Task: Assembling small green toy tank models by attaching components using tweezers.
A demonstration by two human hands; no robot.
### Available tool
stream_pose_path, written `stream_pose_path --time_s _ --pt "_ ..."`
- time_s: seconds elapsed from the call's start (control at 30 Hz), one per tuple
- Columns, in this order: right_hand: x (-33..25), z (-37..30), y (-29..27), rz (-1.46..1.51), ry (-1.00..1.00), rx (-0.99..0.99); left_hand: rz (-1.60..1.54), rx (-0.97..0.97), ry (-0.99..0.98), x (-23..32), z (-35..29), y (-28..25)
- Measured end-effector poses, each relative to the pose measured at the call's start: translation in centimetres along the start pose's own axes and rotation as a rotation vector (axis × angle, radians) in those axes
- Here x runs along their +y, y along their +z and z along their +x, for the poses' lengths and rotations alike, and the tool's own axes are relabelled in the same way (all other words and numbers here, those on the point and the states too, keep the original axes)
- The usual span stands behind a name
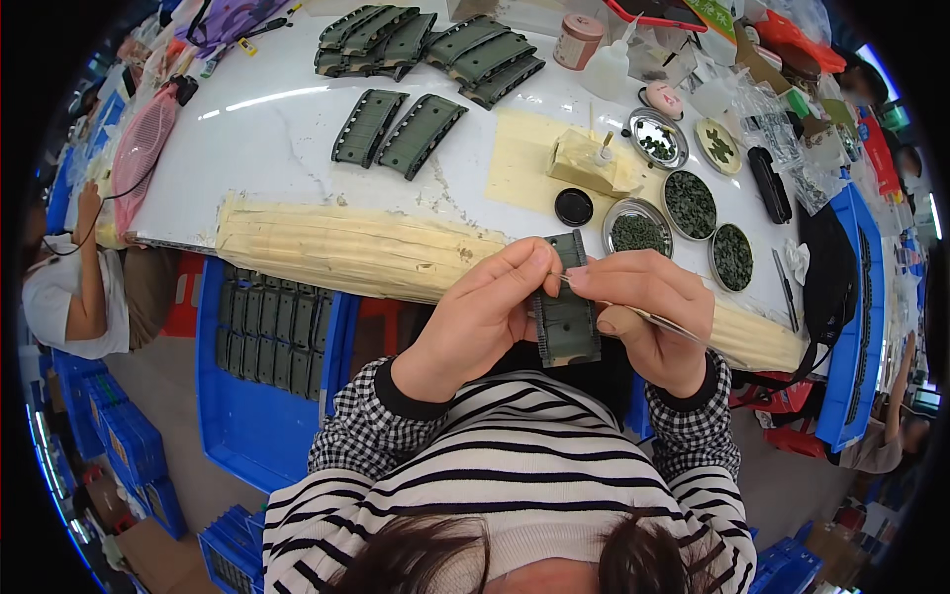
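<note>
In front of my chest, my left hand [470,327] grips a dark green curved plastic panel [571,332] by its left side, with thumb and fingers closed. My right hand [661,307] is closed around slim metal tweezers [668,326], whose tip reaches the panel near the left fingertips. Whatever may be at that tip is too small to make out. Just beyond the panel, a round metal dish [665,220] holds small dark green pieces. Two similar panels, one of them a ribbed panel [424,137], lie farther off on the white table [267,129].
Stacked green panels [381,45] lie at the table's far side. A yellow taped block [592,163], a black round cap [573,206] and several dishes of small parts stand at right. Tape covers the table's near edge [356,243]. A blue crate [247,426] of panels sits below left.
</note>
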State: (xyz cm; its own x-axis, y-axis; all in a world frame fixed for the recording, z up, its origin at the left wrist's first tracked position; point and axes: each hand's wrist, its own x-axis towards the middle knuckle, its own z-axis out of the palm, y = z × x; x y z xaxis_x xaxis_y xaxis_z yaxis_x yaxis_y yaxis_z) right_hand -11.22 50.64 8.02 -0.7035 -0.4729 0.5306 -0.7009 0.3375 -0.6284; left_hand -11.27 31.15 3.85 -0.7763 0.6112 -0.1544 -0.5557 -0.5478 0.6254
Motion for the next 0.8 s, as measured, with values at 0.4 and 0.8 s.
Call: stream_pose_path --time_s 0.4,0.8 --pt "0.31 -0.07 -0.11 -0.050 -0.045 -0.019 -0.007 0.013 -0.020 -0.04 0.19 0.08" --pt "0.66 -0.33 -0.04 -0.044 -0.039 -0.008 -0.015 0.004 -0.025 -0.23 0.48 -0.11"
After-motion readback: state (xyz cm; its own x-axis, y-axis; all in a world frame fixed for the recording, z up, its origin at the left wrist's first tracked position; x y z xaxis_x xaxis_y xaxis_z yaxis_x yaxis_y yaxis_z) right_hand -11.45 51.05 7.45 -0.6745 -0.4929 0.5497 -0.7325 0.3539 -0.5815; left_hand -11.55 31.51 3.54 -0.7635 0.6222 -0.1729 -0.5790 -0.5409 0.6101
